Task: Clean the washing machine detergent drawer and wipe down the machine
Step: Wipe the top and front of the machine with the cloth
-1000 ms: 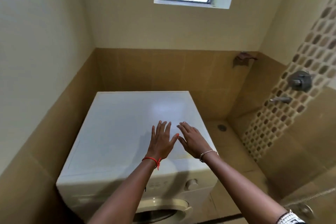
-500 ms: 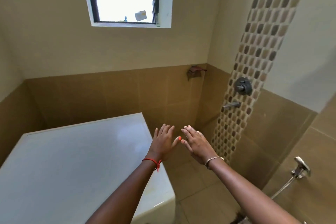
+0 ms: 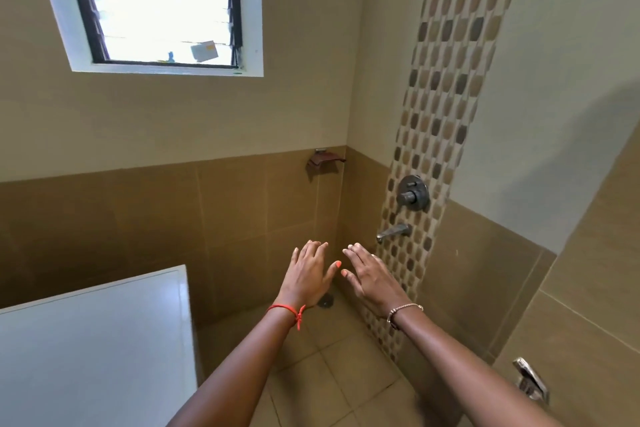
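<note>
Only the white top of the washing machine (image 3: pixel 93 350) shows, at the lower left; its front and detergent drawer are out of view. My left hand (image 3: pixel 308 276) and my right hand (image 3: pixel 370 277) are stretched out side by side in the air, palms down, fingers straight, thumbs almost touching. Both hold nothing. They hover to the right of the machine, over the tiled floor corner, apart from the machine.
A wall tap (image 3: pixel 393 231) and a round mixer valve (image 3: pixel 412 192) sit on the mosaic strip to the right. A soap holder (image 3: pixel 323 160) hangs in the corner. A floor drain (image 3: pixel 325 300) lies below my hands. A window (image 3: pixel 156 3) is above, a metal handle (image 3: pixel 530 380) at lower right.
The view has swung right and up, so the machine slid to the lower left. My hands, which hovered over the machine's top, now hang over the floor corner, still held flat.
</note>
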